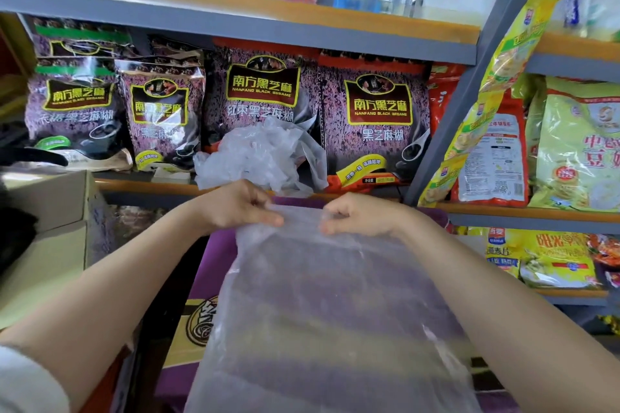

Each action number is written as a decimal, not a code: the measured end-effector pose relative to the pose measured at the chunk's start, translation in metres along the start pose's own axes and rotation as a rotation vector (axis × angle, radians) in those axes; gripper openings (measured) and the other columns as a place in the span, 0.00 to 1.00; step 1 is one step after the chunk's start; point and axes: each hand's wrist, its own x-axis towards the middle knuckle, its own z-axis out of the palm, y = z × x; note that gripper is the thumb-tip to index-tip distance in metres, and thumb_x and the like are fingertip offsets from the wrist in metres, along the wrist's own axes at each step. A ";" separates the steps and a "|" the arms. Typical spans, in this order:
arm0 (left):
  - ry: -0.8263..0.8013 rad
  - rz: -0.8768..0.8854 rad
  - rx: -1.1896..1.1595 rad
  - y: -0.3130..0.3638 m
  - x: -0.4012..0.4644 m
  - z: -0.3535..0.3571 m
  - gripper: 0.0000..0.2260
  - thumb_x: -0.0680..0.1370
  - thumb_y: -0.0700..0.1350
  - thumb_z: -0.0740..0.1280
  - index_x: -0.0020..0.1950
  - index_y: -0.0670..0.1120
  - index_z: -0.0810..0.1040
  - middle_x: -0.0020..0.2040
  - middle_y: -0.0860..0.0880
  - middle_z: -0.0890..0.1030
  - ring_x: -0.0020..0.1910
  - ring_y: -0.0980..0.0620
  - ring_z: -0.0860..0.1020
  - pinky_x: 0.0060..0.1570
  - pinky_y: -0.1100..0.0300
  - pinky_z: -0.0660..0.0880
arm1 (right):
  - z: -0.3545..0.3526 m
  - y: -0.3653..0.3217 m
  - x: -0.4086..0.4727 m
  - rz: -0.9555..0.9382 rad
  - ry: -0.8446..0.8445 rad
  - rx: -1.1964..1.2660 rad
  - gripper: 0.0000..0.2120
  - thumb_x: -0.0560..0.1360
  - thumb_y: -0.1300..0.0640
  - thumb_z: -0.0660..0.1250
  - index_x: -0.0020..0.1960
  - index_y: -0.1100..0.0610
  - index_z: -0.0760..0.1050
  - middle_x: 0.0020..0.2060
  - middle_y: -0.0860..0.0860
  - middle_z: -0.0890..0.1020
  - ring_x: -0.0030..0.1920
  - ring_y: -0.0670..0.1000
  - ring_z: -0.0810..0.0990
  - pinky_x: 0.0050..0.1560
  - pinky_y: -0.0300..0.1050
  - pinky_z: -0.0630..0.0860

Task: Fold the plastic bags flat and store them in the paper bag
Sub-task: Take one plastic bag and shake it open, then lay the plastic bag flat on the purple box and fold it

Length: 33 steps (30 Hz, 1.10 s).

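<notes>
A clear plastic bag [322, 312] lies spread flat over a purple box [214, 265] in front of me. My left hand [241, 208] pinches the bag's far edge at its left corner. My right hand [359, 214] pinches the same edge a little to the right. A crumpled heap of clear plastic bags [258, 157] sits on the shelf just beyond my hands. No paper bag is in view.
Grey shelves [235, 27] with purple sesame-paste packets [375, 117] stand behind. A slanted grey shelf post [469, 90] rises at right, with yellow and green food packets [577, 144] beyond it. A cardboard box [43, 231] stands at left.
</notes>
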 end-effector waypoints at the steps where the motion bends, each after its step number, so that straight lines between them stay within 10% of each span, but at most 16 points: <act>1: -0.014 -0.018 0.039 -0.004 -0.001 -0.002 0.10 0.65 0.48 0.77 0.28 0.47 0.79 0.27 0.54 0.75 0.29 0.59 0.72 0.33 0.67 0.69 | 0.000 0.004 0.000 0.008 0.017 0.026 0.12 0.75 0.53 0.67 0.37 0.59 0.74 0.31 0.46 0.71 0.33 0.44 0.67 0.36 0.41 0.64; 5: -0.005 -0.038 0.080 -0.010 -0.002 -0.011 0.10 0.58 0.56 0.73 0.30 0.52 0.77 0.29 0.56 0.76 0.29 0.61 0.73 0.33 0.69 0.68 | -0.006 0.021 0.000 0.053 0.101 0.031 0.15 0.74 0.53 0.69 0.31 0.53 0.68 0.26 0.43 0.66 0.26 0.40 0.65 0.30 0.33 0.61; 9: 0.121 -0.089 0.213 -0.009 0.008 -0.028 0.13 0.68 0.46 0.72 0.50 0.49 0.74 0.44 0.44 0.79 0.29 0.50 0.76 0.30 0.64 0.71 | -0.020 0.040 0.005 0.133 0.206 -0.139 0.04 0.76 0.55 0.64 0.44 0.52 0.74 0.43 0.45 0.79 0.47 0.46 0.77 0.48 0.40 0.74; 14: 0.207 0.069 0.974 0.007 0.023 0.004 0.25 0.78 0.51 0.55 0.74 0.47 0.57 0.74 0.47 0.60 0.73 0.48 0.57 0.69 0.56 0.55 | -0.024 0.031 0.023 0.218 0.315 -0.518 0.05 0.78 0.56 0.60 0.52 0.50 0.72 0.51 0.51 0.80 0.56 0.56 0.74 0.54 0.50 0.68; 19: 0.034 0.023 0.987 -0.012 0.016 0.048 0.50 0.63 0.74 0.27 0.76 0.44 0.46 0.77 0.45 0.47 0.76 0.49 0.46 0.72 0.56 0.42 | 0.022 -0.003 0.022 0.144 0.383 -0.658 0.24 0.80 0.53 0.56 0.74 0.57 0.56 0.75 0.53 0.59 0.75 0.53 0.54 0.73 0.49 0.50; 24: 0.094 -0.110 0.951 -0.029 0.009 0.041 0.66 0.47 0.82 0.31 0.76 0.43 0.42 0.77 0.42 0.43 0.76 0.46 0.44 0.73 0.52 0.43 | 0.054 0.008 -0.003 0.272 0.115 -0.545 0.31 0.79 0.39 0.44 0.76 0.51 0.38 0.76 0.48 0.39 0.76 0.48 0.39 0.75 0.48 0.39; 29: 0.197 -0.045 0.908 -0.032 0.004 0.035 0.60 0.53 0.81 0.34 0.76 0.43 0.46 0.77 0.43 0.46 0.76 0.46 0.46 0.73 0.52 0.44 | 0.036 0.048 -0.035 0.503 0.215 -0.471 0.32 0.79 0.39 0.44 0.77 0.52 0.40 0.77 0.49 0.40 0.76 0.49 0.40 0.74 0.51 0.41; 33: 0.412 0.197 0.783 -0.012 -0.019 0.043 0.39 0.70 0.68 0.44 0.67 0.42 0.70 0.68 0.42 0.70 0.66 0.41 0.68 0.64 0.48 0.64 | 0.033 0.010 -0.050 0.317 0.358 -0.342 0.26 0.79 0.43 0.52 0.73 0.54 0.60 0.75 0.52 0.59 0.73 0.54 0.61 0.71 0.53 0.61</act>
